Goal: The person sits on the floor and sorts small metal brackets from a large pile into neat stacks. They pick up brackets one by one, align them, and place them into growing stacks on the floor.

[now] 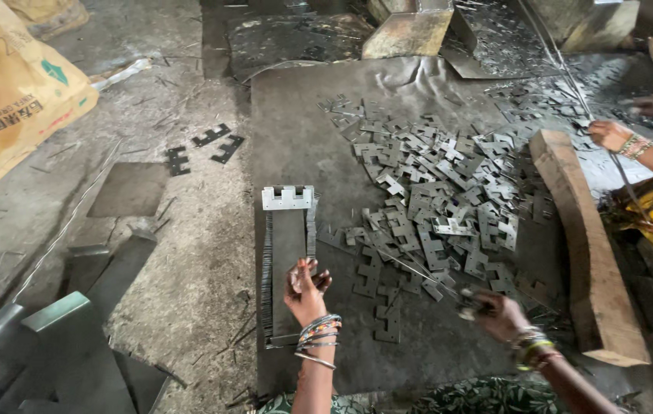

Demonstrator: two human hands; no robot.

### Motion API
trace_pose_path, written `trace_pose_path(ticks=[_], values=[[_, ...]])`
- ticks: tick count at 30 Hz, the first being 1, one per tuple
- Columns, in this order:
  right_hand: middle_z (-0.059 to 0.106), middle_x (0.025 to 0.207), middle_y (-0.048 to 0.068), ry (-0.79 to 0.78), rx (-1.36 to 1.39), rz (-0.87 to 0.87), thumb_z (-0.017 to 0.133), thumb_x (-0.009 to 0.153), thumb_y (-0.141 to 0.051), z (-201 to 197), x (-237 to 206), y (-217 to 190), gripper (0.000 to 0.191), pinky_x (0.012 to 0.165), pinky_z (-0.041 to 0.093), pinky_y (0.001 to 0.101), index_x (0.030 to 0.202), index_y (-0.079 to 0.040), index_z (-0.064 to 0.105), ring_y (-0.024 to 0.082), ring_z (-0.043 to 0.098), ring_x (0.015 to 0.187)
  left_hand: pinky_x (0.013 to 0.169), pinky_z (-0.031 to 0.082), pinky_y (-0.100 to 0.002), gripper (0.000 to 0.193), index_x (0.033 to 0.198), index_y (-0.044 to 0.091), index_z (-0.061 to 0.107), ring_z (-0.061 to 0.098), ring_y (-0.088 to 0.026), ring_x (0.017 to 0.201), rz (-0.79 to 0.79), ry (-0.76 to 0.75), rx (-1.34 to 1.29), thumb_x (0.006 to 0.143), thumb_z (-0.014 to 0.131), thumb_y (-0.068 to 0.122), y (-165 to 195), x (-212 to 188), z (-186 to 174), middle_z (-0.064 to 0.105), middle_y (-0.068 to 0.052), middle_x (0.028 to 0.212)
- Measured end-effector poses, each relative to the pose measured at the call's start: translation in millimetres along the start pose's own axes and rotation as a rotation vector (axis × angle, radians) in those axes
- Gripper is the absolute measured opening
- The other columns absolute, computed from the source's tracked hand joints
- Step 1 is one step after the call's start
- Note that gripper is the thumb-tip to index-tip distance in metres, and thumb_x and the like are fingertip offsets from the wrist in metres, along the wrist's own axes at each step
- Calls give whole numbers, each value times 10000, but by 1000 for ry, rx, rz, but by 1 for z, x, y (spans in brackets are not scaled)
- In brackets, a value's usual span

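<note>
Metal plates [434, 199] | left grip [307, 287] clutches some | right grip [495, 310] pinches wire [418, 274]

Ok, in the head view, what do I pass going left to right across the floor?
Yellow sack → three loose dark plates → upright rack of stacked plates → left hand → heap of cut plates → right hand → wooden block

Both forearms reach up from the near edge, wrists ringed with stacked bangles. The left hand [307, 287] is raised, wrist bent, its fingers curled loosely inward with the fingertips gathered at the top. The right hand [495, 313], further right and slightly nearer, lies lower and points left, fingers closed in a pinch, its forearm angling off toward the near right corner.
</note>
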State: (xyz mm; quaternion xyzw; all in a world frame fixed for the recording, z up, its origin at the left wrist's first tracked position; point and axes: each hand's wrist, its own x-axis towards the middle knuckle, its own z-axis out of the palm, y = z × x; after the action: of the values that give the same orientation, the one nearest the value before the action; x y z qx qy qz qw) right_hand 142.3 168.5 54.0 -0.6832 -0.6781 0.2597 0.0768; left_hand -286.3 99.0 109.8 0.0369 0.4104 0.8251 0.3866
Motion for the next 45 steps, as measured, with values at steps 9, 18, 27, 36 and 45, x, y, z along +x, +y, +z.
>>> trace_pose_path(ticks=[9, 18, 27, 36, 45], values=[[817, 981, 8, 47, -189, -29, 822, 828, -192, -153, -73, 88, 489, 758, 612, 293, 1303, -278, 742, 134, 728, 848, 568, 572, -300, 378, 1118, 29, 672, 698, -176, 669, -36, 0, 72, 946, 691, 365, 4, -4, 0, 743, -116, 1015], [726, 794, 114, 145, 473, 221, 650, 970, -213, -103, -41, 81, 377, 445, 427, 331, 1310, -89, 751, 159, 517, 530, 590, 588, -310, 396, 1141, 45, 657, 698, -187, 688, -81, -64, 59, 928, 695, 377, -1, -9, 3, 730, -105, 1024], [749, 864, 103, 159, 131, 78, 767, 862, -366, 30, -38, 26, 746, 493, 566, 312, 1501, -126, 466, 166, 657, 664, 592, 589, -317, 351, 1118, 30, 678, 697, -185, 693, -135, -51, 40, 934, 716, 326, 2, -9, 2, 738, -119, 1015], [769, 693, 117, -14, 419, 329, 846, 726, -88, -9, -156, 41, 861, 416, 499, 362, 1495, -264, 502, 185, 637, 492, 596, 597, -314, 308, 1145, 63, 668, 708, -184, 681, -163, -113, 49, 926, 710, 275, -21, -7, 0, 741, -108, 999], [660, 747, 109, 427, 792, 182, 774, 788, -127, -46, -91, 67, 627, 418, 415, 338, 1393, -34, 640, 157, 516, 500, 596, 585, -311, 292, 1132, 66, 680, 696, -174, 682, -183, -105, 57, 928, 727, 270, -8, -15, -7, 743, -90, 964]])
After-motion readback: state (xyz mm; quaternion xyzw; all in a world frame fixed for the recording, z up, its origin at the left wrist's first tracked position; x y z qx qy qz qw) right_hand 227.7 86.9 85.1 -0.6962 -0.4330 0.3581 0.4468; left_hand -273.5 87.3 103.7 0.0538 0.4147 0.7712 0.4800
